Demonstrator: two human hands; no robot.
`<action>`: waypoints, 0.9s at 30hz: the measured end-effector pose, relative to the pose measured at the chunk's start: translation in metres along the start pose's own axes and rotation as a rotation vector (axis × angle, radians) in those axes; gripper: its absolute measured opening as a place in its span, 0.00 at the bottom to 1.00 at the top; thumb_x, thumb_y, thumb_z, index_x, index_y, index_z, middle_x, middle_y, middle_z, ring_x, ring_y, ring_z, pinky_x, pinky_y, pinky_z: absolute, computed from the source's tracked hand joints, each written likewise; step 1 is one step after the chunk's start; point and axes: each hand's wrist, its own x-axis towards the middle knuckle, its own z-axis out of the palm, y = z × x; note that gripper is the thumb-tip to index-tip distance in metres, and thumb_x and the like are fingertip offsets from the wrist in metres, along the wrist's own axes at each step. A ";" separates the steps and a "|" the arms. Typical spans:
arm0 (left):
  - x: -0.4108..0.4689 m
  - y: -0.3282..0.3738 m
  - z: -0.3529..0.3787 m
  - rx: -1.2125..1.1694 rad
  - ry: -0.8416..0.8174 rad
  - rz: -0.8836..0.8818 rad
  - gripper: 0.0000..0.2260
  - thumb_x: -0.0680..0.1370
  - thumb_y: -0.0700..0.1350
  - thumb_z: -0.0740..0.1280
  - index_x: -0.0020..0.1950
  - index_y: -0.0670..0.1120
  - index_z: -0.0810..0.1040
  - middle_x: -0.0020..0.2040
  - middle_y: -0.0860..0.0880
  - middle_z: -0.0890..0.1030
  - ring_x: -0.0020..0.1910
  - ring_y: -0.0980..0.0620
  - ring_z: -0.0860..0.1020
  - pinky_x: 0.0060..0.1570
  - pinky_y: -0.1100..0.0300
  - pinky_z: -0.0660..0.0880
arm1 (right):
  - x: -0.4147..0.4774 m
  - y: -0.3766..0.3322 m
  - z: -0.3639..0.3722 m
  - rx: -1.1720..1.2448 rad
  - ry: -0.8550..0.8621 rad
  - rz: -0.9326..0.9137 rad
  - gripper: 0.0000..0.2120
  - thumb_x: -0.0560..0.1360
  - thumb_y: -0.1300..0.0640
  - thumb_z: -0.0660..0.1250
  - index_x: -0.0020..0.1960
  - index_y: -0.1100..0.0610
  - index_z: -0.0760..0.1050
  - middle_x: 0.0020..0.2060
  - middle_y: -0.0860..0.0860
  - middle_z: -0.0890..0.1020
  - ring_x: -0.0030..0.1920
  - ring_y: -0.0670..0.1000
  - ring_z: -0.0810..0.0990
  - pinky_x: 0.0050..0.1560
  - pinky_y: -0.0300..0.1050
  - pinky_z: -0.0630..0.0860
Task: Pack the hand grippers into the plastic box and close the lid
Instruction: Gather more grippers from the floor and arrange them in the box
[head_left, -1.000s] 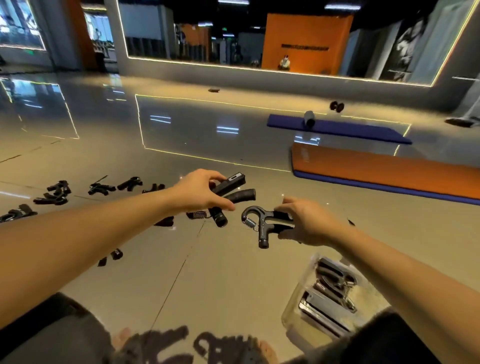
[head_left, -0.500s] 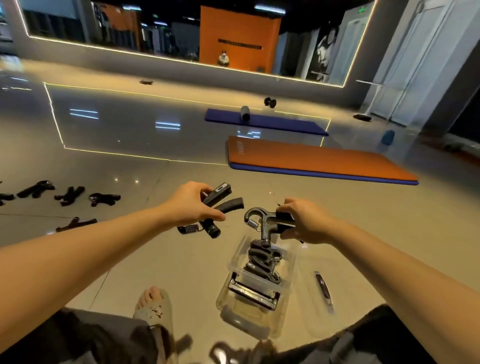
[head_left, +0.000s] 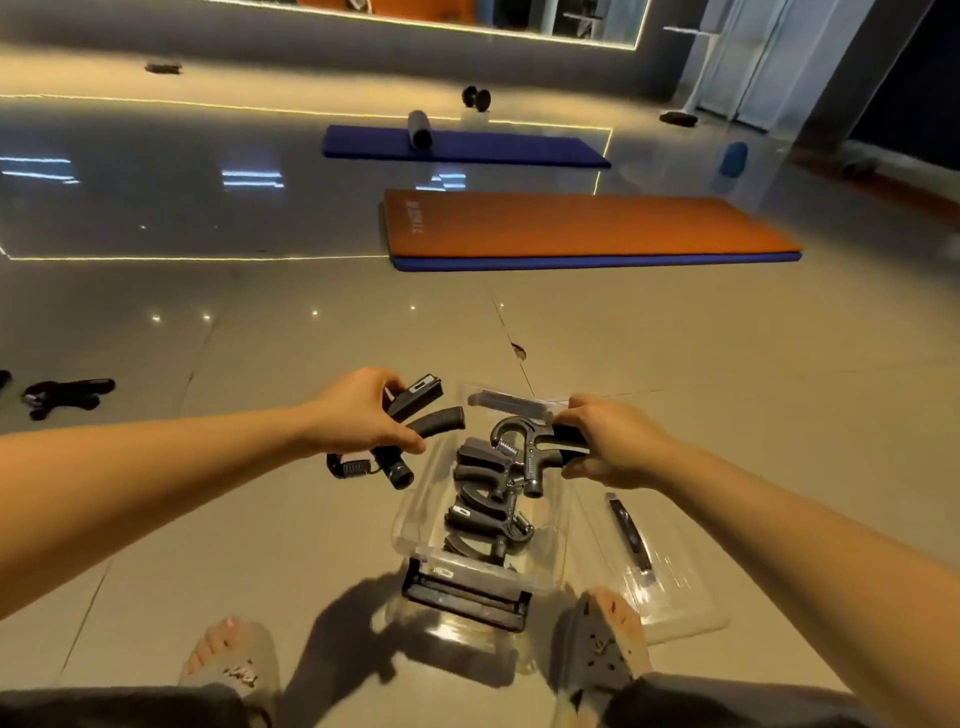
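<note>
- Glossy beige floor tiles (head_left: 260, 519) run across a dim gym room, with a flat orange exercise mat (head_left: 587, 226) ahead and a dark blue mat (head_left: 462, 150) beyond it.
- A clear rectangular plastic box (head_left: 415, 514) stands open on the floor between the person's sandalled feet, with a black latch bar (head_left: 467, 597) at its near end.
- Several grey and black hand grippers (head_left: 483, 499) lie piled inside the box.
- The left hand (head_left: 363, 415) is curled round a bundle of black foam-handled grippers (head_left: 431, 415), held just left of the box. Its coiled spring hangs below the wrist; whether it is one gripper or two is hard to tell.
- The right hand (head_left: 613, 447) pinches one handle of a grey arch-topped hand gripper (head_left: 524, 441), thumb underneath, holding it above the far half of the box.
- The clear plastic lid (head_left: 680, 608) lies flat on the floor just right of the box.
- More loose black grippers (head_left: 67, 395) lie well off to the left.
</note>
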 end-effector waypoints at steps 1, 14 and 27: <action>0.013 -0.004 0.006 -0.003 -0.024 -0.007 0.29 0.68 0.52 0.81 0.64 0.47 0.74 0.51 0.49 0.81 0.47 0.52 0.83 0.46 0.60 0.82 | 0.008 0.005 0.010 0.003 -0.010 0.007 0.21 0.72 0.45 0.76 0.61 0.50 0.77 0.53 0.45 0.75 0.52 0.48 0.77 0.56 0.46 0.78; 0.084 -0.030 0.048 -0.139 -0.293 0.007 0.50 0.67 0.50 0.82 0.81 0.59 0.54 0.60 0.47 0.77 0.48 0.48 0.83 0.52 0.55 0.82 | 0.061 0.036 0.059 -0.046 -0.106 0.036 0.23 0.72 0.44 0.76 0.63 0.51 0.76 0.58 0.46 0.75 0.52 0.49 0.78 0.52 0.49 0.80; 0.127 -0.023 0.069 0.023 -0.268 0.072 0.44 0.68 0.47 0.81 0.77 0.56 0.60 0.58 0.51 0.77 0.45 0.51 0.82 0.46 0.60 0.81 | 0.081 0.067 0.107 0.069 -0.065 0.077 0.29 0.73 0.43 0.75 0.70 0.52 0.73 0.59 0.47 0.74 0.56 0.51 0.77 0.54 0.50 0.79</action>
